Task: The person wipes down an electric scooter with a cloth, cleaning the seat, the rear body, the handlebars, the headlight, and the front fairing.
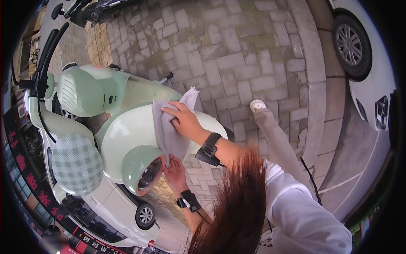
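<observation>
A greyish-lilac cloth (164,127) lies over the glossy pale green and white body panel (127,133) of a scooter. My right hand (186,120) presses on the cloth from above, its fingers bent over the fabric. At the cloth's lower edge, beside the round lamp (151,174) with a pinkish rim, my left hand (175,172) has its fingertips on the fabric. A frayed corner of the cloth (190,96) sticks up past my right hand. Both wrists wear black straps. Part of my left forearm is hidden behind hair.
The view is turned sideways. The scooter's handlebar (50,55) and a round green-checked part (77,165) are at the left. Grey paving (228,46) surrounds the scooter. White cars (101,207) stand beyond and at the right edge; another dark two-wheeler (99,12) is at the top.
</observation>
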A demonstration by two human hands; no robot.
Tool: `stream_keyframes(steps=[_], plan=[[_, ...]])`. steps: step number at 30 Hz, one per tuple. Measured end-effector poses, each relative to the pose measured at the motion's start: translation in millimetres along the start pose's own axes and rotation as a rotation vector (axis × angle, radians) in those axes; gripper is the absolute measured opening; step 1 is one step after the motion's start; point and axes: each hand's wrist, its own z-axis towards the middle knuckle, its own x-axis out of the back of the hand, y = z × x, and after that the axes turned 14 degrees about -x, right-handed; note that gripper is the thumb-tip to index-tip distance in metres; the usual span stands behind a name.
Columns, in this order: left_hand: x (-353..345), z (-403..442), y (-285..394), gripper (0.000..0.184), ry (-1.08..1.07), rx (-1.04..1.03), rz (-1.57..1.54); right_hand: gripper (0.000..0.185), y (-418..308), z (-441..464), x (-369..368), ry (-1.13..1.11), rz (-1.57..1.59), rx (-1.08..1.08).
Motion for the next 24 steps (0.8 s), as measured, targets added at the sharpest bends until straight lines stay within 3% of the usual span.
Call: stream_keyframes(steps=[2,8,14,16,20,24], plan=[[10,6,8,0.037,0.002,0.026,0.02,0.045,13,-6,-20,0.016,-0.124,0.134],[58,17,40,0.036,-0.144,0.035,0.053,0.041,17,-60,-32,0.122,-0.197,0.214],[123,46,112,0.026,-0.229,0.187,-0.119,0.044,62,-152,-60,0.117,-0.231,0.134],[109,43,127,0.027,-0.226,0.017,0.123,0.049,71,-169,-69,0.074,-0.167,-0.009],[71,39,171,0.03,-0.206,-0.1,0.36,0.049,61,-201,-87,0.232,-0.414,0.166],[16,28,210,0.04,-0.556,-0.466,0.538,0.05,14,-212,-134,0.278,-0.549,0.35]])
